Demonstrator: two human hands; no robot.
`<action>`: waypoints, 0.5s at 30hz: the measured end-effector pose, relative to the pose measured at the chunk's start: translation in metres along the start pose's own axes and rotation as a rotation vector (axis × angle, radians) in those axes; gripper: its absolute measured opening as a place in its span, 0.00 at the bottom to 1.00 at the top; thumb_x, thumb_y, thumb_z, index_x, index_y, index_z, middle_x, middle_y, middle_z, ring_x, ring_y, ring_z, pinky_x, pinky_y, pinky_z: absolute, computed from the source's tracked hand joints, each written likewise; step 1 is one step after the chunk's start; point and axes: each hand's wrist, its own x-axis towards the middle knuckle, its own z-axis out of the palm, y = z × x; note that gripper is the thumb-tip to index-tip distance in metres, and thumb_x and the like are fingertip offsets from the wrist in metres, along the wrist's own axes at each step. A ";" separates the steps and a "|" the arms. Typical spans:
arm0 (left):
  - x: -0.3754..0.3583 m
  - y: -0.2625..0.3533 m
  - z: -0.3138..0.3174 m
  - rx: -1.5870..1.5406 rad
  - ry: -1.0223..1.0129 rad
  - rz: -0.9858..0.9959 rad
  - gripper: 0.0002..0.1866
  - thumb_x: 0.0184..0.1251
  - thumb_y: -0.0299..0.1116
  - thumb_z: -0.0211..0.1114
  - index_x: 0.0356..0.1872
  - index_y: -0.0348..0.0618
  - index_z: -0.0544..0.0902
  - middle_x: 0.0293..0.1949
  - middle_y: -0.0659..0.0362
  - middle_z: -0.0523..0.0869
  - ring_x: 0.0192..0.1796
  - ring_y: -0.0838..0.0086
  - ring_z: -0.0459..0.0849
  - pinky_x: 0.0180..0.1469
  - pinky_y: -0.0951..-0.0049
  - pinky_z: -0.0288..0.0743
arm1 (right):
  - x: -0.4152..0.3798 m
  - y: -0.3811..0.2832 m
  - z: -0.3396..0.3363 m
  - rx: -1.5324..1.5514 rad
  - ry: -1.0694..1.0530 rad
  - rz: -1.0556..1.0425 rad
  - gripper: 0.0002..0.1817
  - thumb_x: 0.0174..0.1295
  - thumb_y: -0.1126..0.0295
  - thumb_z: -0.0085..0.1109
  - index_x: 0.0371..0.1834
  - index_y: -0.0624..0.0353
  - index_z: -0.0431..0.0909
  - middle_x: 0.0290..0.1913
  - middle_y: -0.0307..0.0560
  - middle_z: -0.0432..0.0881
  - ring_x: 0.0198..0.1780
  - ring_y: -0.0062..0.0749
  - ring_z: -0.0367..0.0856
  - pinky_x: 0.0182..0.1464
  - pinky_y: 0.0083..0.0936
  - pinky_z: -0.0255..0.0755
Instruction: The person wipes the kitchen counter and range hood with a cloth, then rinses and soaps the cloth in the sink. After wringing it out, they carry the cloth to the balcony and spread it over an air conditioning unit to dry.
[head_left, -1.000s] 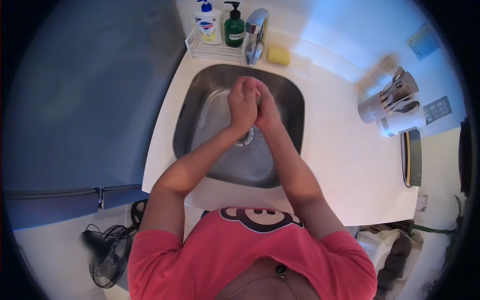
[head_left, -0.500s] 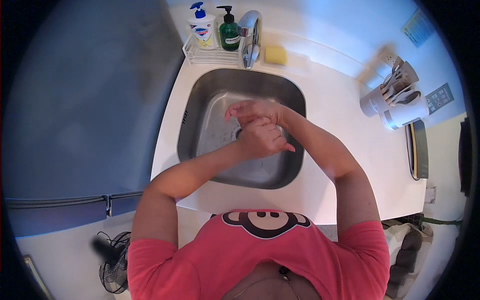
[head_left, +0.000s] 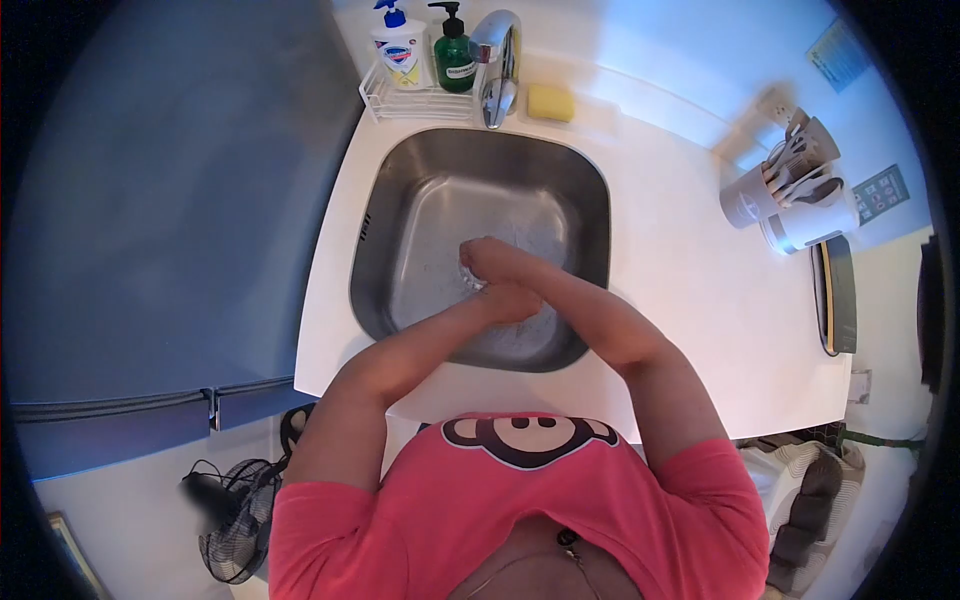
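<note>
Both my hands are low inside the stainless steel sink [head_left: 400, 160], their forearms crossing near the wrists. My right hand [head_left: 492, 258] is over the drain area with its fingers curled down and closed. What lies inside them, if anything, is hidden. My left hand [head_left: 512, 303] is just nearer to me, rounded and closed, against or under the right forearm. Its fingertips are out of sight. A small whitish, shiny patch beside my right fingers may be foam or part of the drain. The chrome faucet [head_left: 500, 75] stands at the sink's far edge.
A white rack [head_left: 420, 104] beside the faucet holds a white soap bottle [head_left: 402, 55] and a green pump bottle [head_left: 455, 62]. A yellow sponge [head_left: 550, 102] lies right of the faucet. Utensil holders [head_left: 750, 198] stand far right on the counter [head_left: 690, 330].
My hands have moved down and toward me. Half a second ago the left hand was wrapped around part of the right hand; now the right lies farther forward with its fingers curled.
</note>
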 end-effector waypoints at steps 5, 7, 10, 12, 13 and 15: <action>0.005 -0.010 0.030 -0.133 0.188 0.051 0.14 0.64 0.32 0.49 0.49 0.43 0.73 0.49 0.53 0.77 0.55 0.68 0.73 0.59 0.65 0.62 | -0.002 0.003 0.012 -0.101 0.128 0.067 0.10 0.51 0.74 0.49 0.36 0.65 0.77 0.36 0.66 0.79 0.42 0.57 0.79 0.43 0.47 0.72; 0.006 -0.005 0.025 -0.181 0.156 0.021 0.14 0.66 0.34 0.48 0.50 0.43 0.72 0.51 0.54 0.76 0.56 0.70 0.71 0.59 0.66 0.60 | -0.002 0.003 0.014 -0.137 0.139 0.078 0.10 0.52 0.74 0.49 0.36 0.66 0.76 0.36 0.66 0.79 0.42 0.57 0.79 0.45 0.47 0.72; 0.005 0.005 0.008 -0.434 0.009 -0.115 0.13 0.66 0.35 0.48 0.48 0.44 0.73 0.51 0.56 0.75 0.55 0.72 0.71 0.59 0.68 0.60 | -0.008 -0.002 0.010 -0.143 0.123 0.117 0.11 0.52 0.74 0.48 0.37 0.65 0.76 0.36 0.66 0.79 0.42 0.57 0.79 0.44 0.47 0.72; 0.004 0.008 0.008 -0.454 0.073 -0.106 0.13 0.66 0.35 0.49 0.48 0.44 0.73 0.50 0.56 0.75 0.54 0.72 0.71 0.58 0.68 0.60 | -0.008 -0.002 0.011 -0.147 0.141 0.122 0.11 0.52 0.74 0.47 0.38 0.65 0.76 0.36 0.66 0.79 0.42 0.57 0.79 0.44 0.47 0.72; 0.003 0.009 0.005 -0.390 0.031 -0.118 0.13 0.66 0.35 0.49 0.48 0.44 0.73 0.50 0.55 0.75 0.54 0.72 0.71 0.59 0.68 0.60 | -0.008 -0.001 0.014 -0.148 0.148 0.124 0.12 0.53 0.74 0.47 0.38 0.65 0.75 0.36 0.66 0.79 0.42 0.58 0.79 0.44 0.47 0.72; 0.000 0.010 -0.003 -0.264 -0.047 -0.144 0.13 0.66 0.35 0.49 0.48 0.44 0.72 0.50 0.55 0.75 0.54 0.71 0.71 0.59 0.68 0.60 | -0.006 0.002 0.016 -0.171 0.149 0.114 0.12 0.53 0.75 0.47 0.39 0.65 0.75 0.37 0.65 0.79 0.42 0.57 0.79 0.44 0.47 0.73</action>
